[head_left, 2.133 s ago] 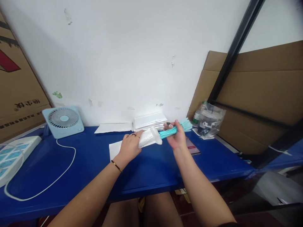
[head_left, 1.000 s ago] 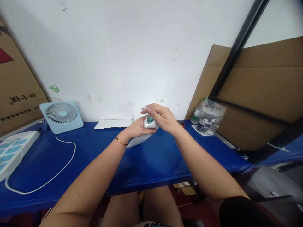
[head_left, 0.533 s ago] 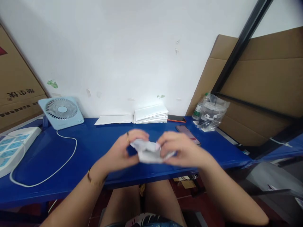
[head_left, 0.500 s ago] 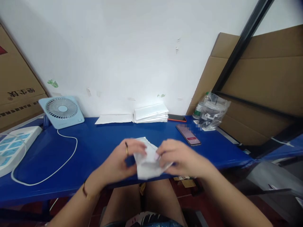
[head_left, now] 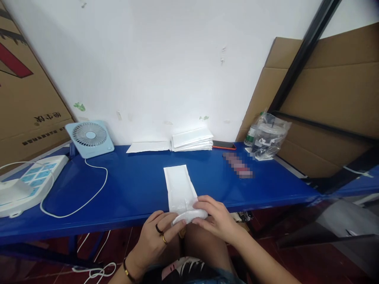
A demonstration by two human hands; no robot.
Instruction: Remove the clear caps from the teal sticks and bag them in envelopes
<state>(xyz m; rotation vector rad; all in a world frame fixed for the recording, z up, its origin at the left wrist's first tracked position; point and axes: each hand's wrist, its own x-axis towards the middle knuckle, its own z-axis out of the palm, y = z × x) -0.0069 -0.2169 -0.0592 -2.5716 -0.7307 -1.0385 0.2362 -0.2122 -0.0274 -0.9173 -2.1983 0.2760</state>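
Note:
A long white flat packet (head_left: 179,183) with a thin raised edge lies on the blue table, its far end flat. Its near end hangs over the table's front edge and is curled up. My left hand (head_left: 161,228) grips that curled end from the left, with its thumb and fingers closed on it. From the right, my right hand (head_left: 214,219) pinches the same end between thumb and fingers. What the packet is made of or holds, I cannot tell.
At the back stand a stack of similar white packets (head_left: 192,140) and a single flat one (head_left: 149,147). A dark phone (head_left: 224,145) and a blurred-out phone (head_left: 238,165) lie to the right, near a bagged cup (head_left: 269,138). To the left are a blue fan (head_left: 90,138) and a power strip (head_left: 35,181).
The packet was crumpled and held up between both hands above the table. Now its far part lies flat, and my hands have come down towards me at its near end.

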